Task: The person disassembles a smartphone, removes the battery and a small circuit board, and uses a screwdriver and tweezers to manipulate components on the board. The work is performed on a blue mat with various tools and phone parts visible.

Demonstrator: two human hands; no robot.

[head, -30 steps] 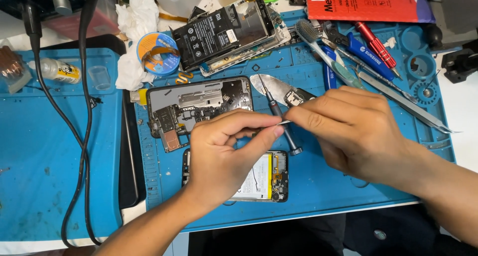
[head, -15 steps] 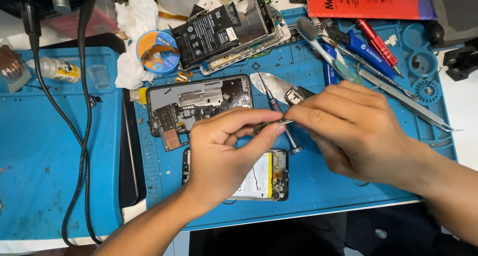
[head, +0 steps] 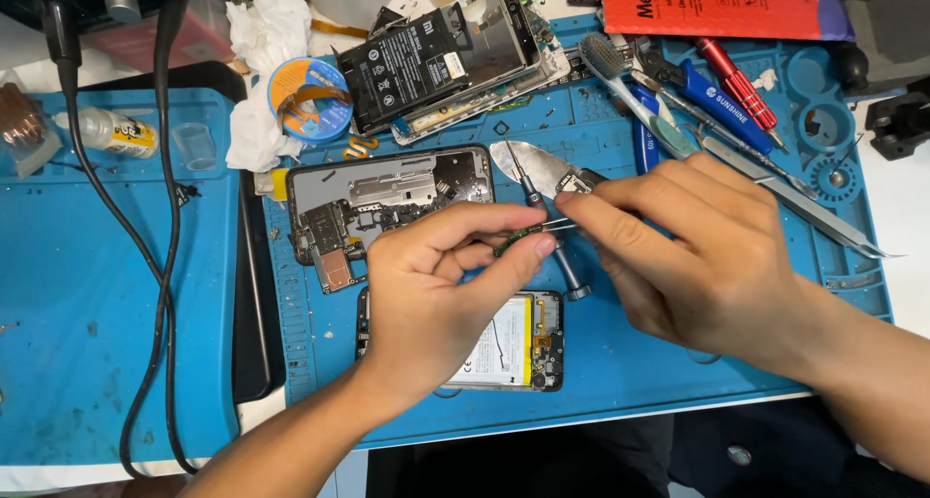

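Note:
My left hand pinches a small green circuit part between thumb and forefinger, above the blue work mat. My right hand grips thin metal tweezers, whose tips meet the green part. Under my left hand lies an opened phone with a white and yellow battery, partly hidden by the hand. Just beyond my left hand sits a phone frame with bare boards. A small screwdriver lies on the mat between my hands.
A second taken-apart phone with a black battery lies at the back, beside a blue roll and crumpled tissue. A toothbrush, red and blue screwdrivers and a long metal pry tool lie at the right. Black cables cross the left mat.
Both hands stay almost where they were, still joined at the small part. Nothing was let go or picked up.

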